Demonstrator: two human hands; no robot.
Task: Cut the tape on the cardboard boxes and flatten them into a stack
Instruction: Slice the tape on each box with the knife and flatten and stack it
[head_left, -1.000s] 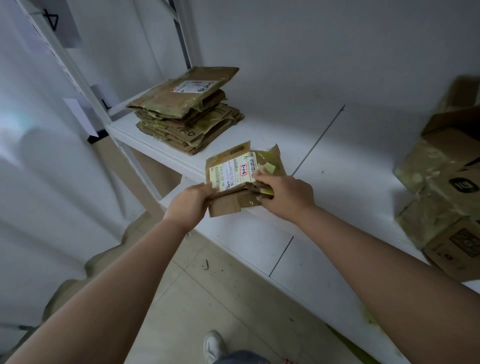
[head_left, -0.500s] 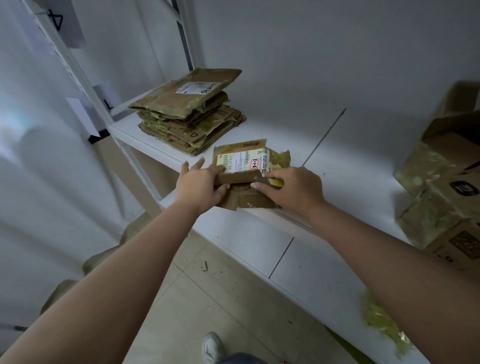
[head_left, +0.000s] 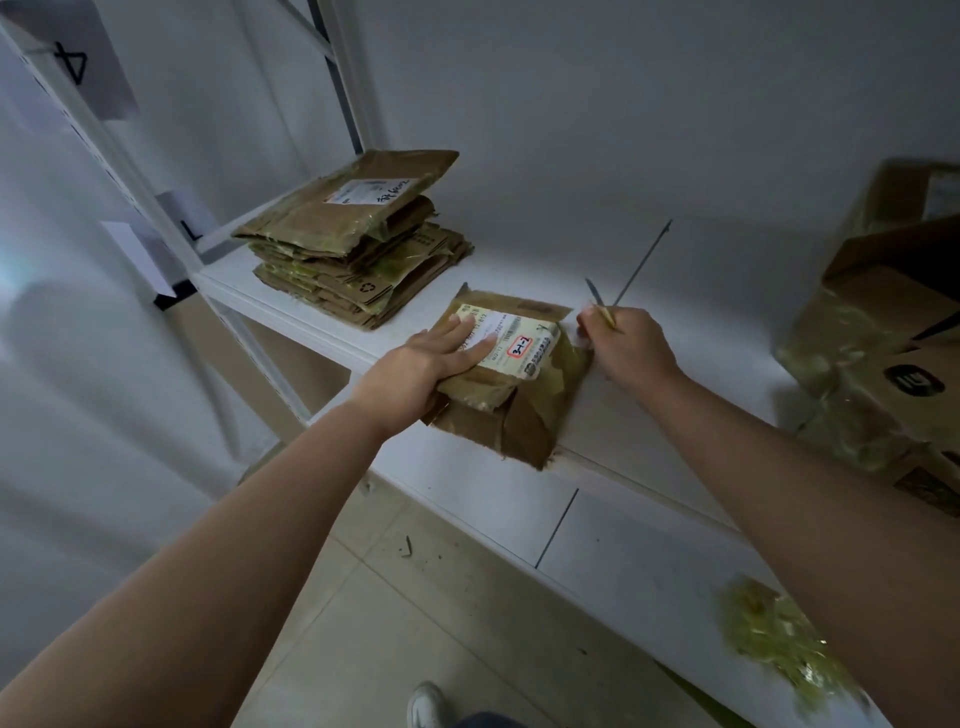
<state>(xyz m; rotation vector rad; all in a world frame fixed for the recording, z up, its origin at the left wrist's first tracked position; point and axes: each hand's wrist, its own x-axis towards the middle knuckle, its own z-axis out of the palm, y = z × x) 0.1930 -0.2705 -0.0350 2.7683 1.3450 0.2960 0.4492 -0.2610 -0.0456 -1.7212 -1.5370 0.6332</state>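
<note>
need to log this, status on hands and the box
Left hand flat on labelled box, pinning it to shelf. Right hand gripping cutter beside it. Flattened stack behind, clear.

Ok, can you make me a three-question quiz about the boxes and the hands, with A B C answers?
1. Where is the stack of flattened boxes?
A. On the floor
B. At the shelf's far left end
C. Under the right hand

2. What colour frames the handwriting on the shipping label?
A. Red
B. Blue
C. Green

3. What is the left hand doing?
A. Hanging free
B. Holding the knife
C. Pressing flat on the flattened box

Answers:
1 B: the stack sits on the white shelf beside its upright post.
2 A: a red outline rings the writing.
3 C: its palm lies on the box, while the right hand grips the utility knife.
</note>
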